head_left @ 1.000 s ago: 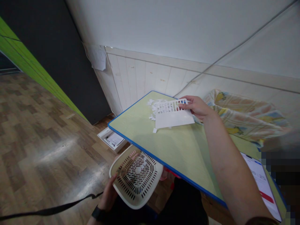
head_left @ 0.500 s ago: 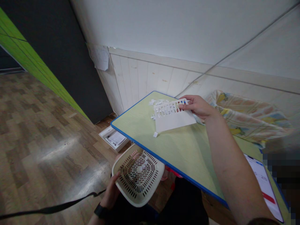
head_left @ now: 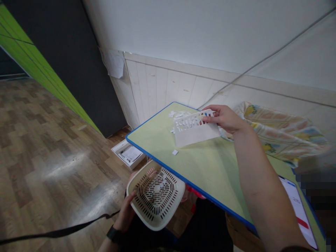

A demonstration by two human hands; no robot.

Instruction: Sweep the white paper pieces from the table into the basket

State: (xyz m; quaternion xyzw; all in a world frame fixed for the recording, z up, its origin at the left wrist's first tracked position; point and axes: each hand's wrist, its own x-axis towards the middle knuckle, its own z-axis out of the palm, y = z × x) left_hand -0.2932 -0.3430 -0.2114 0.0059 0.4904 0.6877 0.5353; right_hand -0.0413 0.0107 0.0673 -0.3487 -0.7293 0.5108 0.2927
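Note:
My left hand (head_left: pixel 127 210) grips the rim of a cream plastic basket (head_left: pixel 157 224) with slotted walls, tilted just below the table's front edge. A few white paper scraps (head_left: pixel 160 185) lie on the basket's bottom. My right hand (head_left: pixel 220 118) pinches a white slotted plate (head_left: pixel 195 135) by its upper right corner. That plate is tilted over the table, its slots along the upper half. Behind its left end lies a scatter of white scraps (head_left: pixel 181 114), partly hidden by the plate. One small white square (head_left: pixel 175 152) sits alone in front of it.
The pale green table (head_left: pixel 204 168) has a blue edge. A patterned cloth-lined basket (head_left: pixel 278 136) stands at the back right, by the wall. At the right lies a phone (head_left: pixel 301 213) with a lit screen. An open white box (head_left: pixel 128 154) is on the floor.
The view has shifted slightly. The slotted plate's lower edge has tipped a little, and both hands keep their hold.

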